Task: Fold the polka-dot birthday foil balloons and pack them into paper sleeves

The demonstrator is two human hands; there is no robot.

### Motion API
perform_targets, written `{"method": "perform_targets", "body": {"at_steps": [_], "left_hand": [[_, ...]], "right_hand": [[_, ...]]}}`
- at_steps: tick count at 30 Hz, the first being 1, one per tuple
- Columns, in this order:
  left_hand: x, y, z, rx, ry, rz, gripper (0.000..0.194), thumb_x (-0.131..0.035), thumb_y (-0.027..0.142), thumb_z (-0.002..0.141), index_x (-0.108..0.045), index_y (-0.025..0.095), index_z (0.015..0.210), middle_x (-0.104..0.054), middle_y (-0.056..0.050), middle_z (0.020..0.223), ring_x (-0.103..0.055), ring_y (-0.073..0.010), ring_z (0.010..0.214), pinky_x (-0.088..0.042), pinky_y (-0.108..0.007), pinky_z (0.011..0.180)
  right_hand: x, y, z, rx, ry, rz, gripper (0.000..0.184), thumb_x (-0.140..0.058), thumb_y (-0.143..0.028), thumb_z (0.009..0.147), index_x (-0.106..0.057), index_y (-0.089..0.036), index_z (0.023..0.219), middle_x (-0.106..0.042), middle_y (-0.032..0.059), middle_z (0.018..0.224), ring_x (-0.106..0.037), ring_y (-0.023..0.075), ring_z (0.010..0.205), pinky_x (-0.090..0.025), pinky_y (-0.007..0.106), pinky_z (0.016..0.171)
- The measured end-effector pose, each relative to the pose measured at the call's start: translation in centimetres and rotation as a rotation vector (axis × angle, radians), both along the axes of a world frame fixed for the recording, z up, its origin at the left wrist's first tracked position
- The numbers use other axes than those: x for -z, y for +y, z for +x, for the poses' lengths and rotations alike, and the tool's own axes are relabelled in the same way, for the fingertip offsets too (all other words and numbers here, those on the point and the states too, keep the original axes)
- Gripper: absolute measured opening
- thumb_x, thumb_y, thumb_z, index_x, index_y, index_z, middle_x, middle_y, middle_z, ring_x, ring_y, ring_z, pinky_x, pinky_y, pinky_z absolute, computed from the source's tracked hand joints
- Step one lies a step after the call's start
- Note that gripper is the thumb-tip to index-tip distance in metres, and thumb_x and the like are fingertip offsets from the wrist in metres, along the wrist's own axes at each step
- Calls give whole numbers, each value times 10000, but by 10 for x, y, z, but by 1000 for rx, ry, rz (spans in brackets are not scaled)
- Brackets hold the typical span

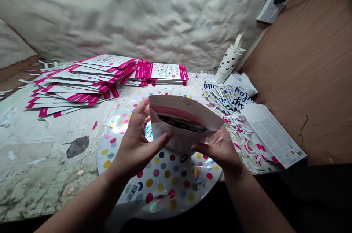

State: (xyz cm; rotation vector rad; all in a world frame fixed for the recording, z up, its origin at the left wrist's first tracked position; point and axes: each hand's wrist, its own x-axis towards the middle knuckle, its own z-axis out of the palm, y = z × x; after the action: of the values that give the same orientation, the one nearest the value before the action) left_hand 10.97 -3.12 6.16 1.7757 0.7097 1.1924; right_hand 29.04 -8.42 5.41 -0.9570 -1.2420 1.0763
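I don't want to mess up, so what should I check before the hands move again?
1. Paper envelope held on both sides: ok, left hand and right hand grip it.
2. Its mouth open: ok.
3. What's inside: cannot tell, it's too dark.
4. Polka-dot foil balloon all on the table: not ok, its near edge hangs over.
5. Tall pile of printed packets neat: not ok, it's crooked.
6. Paper scraps cleared: not ok, scattered at right.

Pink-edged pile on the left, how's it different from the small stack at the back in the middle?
The left pile is taller and spreads wider; the back stack is lower. The left pile sits skewed and fanned; the back stack is fairly square. Both are white with pink edges.
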Motion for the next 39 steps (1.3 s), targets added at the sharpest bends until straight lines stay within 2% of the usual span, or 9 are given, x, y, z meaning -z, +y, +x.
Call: {"method": "perform_targets", "body": {"at_steps": [4,7,13,17,20,24,30,36,39], "left_hand": [[4,-11,2,67,-5,-97,761,-696,174,706,-281,242,1341,-461,-105,1289,-461,-269,1172,-410,-406,985],[-1,-17,1,53,-74,-148,727,-686,153,713,-309,253,1326,-526,-84,1228,-509,-249,1124,-433,-388,956],[-9,-6,-9,240,27,-591,263,-675,261,732,-647,155,971,-684,-65,938,-624,-221,892,-508,-310,793],[15,-2,-9,236,38,-885,233,-605,345,761,-639,126,831,-653,-39,676,-585,-134,569,-485,-239,551],[34,-11,-5,149,78,-1016,263,-558,395,772,-574,134,746,-512,30,475,-421,-77,367,-323,-180,363],[42,-26,1,76,91,-933,263,-571,399,763,-534,145,703,-486,49,472,-406,-67,393,-300,-170,383],[36,-30,3,64,145,-796,293,-544,390,799,-515,149,634,-446,58,467,-386,-65,431,-295,-172,410],[37,-30,0,68,218,-803,321,-518,414,816,-520,147,638,-475,52,416,-426,-74,383,-295,-172,382],[33,-31,2,67,257,-789,338,-521,425,807,-520,147,614,-498,38,415,-457,-81,382,-311,-169,377]], "right_hand": [[-1,-3,-2,67,-82,75,311,-729,-189,679,-659,-224,980,-681,32,1030,-620,231,991,-486,409,915],[4,-6,-1,112,-34,43,364,-746,-183,657,-648,-230,1004,-687,24,1012,-629,229,959,-504,399,879],[3,4,19,212,20,-24,214,-703,-327,711,-642,-205,876,-693,13,800,-642,176,731,-532,303,660],[8,16,31,329,-351,-174,331,-446,-439,871,-623,-164,817,-609,15,631,-541,131,509,-460,262,489],[16,11,19,401,-794,25,181,-473,-287,868,-619,-180,859,-629,40,759,-573,158,664,-482,296,637],[23,-4,-12,181,-1051,227,197,-446,-139,863,-638,-176,886,-644,65,860,-584,194,820,-476,322,751],[22,-3,-24,155,-1146,240,182,-456,-162,871,-631,-157,824,-634,59,815,-575,197,751,-469,318,684],[16,-3,-24,138,-1066,184,171,-436,-144,870,-605,-159,876,-645,50,814,-590,185,749,-475,297,697],[16,-3,-33,116,-1167,222,182,-413,-148,874,-593,-165,890,-635,68,842,-580,199,772,-468,309,707]]}}
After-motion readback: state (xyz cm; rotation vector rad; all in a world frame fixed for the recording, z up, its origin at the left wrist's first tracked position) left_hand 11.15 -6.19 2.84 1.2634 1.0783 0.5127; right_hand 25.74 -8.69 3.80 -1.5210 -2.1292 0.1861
